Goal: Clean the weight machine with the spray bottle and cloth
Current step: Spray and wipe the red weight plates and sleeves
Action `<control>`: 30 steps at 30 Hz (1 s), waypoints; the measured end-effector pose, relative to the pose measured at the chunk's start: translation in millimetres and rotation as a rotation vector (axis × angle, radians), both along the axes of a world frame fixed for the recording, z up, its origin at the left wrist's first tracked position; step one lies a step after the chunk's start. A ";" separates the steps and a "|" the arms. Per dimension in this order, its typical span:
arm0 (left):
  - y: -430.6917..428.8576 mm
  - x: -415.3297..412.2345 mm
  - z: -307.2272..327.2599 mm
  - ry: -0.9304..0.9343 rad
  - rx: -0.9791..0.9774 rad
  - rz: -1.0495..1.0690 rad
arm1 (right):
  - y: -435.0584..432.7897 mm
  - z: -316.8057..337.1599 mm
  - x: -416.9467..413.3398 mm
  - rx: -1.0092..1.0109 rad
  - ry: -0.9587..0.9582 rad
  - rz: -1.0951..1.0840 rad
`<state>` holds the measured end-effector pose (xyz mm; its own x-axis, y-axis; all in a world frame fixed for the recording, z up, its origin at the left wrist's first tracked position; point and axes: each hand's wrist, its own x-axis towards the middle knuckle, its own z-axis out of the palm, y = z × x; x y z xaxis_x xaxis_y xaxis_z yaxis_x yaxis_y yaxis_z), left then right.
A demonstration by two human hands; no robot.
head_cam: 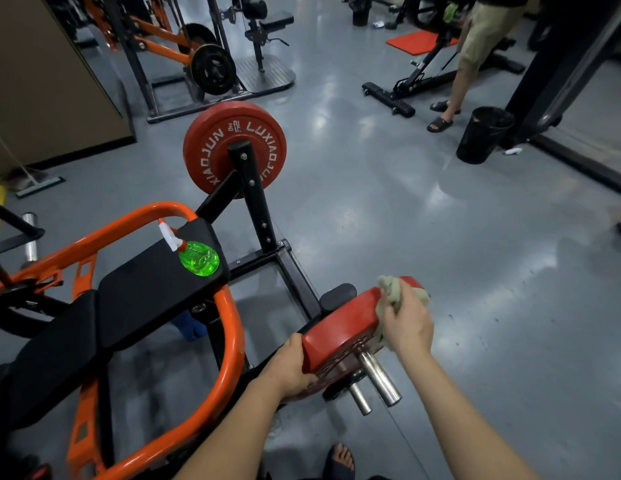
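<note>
Weight machine (234, 327) sat low on my left, orange frame round black pads, and I was on its near red plate (340, 327), loaded on the steel pegs (378, 375). My left hand (295, 365) gripped the plate's near edge, fingers (304, 377) curled under it. My right hand (409, 323) clutched the cloth (392, 289), bunched against the far rim. Spray bottle (198, 259) sat on the black pad (146, 282), near its corner, well apart from both hands.

Risks, as I judged them: a hard wipe might turn or slide the plate and pinch those left fingers. I saw nothing locking it on, though the hub was partly hidden. A knock to the frame could tip the bottle off, and spray on that shiny floor (440, 237) by my sandalled foot (340, 459) would be slippery.
</note>
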<state>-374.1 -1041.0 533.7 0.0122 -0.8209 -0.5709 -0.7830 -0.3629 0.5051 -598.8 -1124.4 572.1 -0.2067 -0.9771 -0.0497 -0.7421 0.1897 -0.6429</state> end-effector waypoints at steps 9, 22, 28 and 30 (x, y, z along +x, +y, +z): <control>11.3 11.0 -14.7 0.066 0.033 0.040 | 56.2 -23.4 17.4 -0.343 0.124 0.486; 19.9 27.6 -34.5 0.134 0.055 0.018 | -69.9 5.7 -8.9 0.162 -0.154 -0.300; 25.9 24.4 -30.9 0.078 0.048 0.062 | 1.7 19.0 43.2 0.013 -0.031 0.059; 27.8 25.5 -31.8 0.062 0.036 0.079 | 13.6 11.1 40.9 -0.038 0.041 0.246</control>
<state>-348.5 -1013.2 501.8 0.0398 -0.7980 -0.6013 -0.7186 -0.4410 0.5377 -557.9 -1110.7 583.2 0.0365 -0.9993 -0.0082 -0.7888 -0.0238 -0.6142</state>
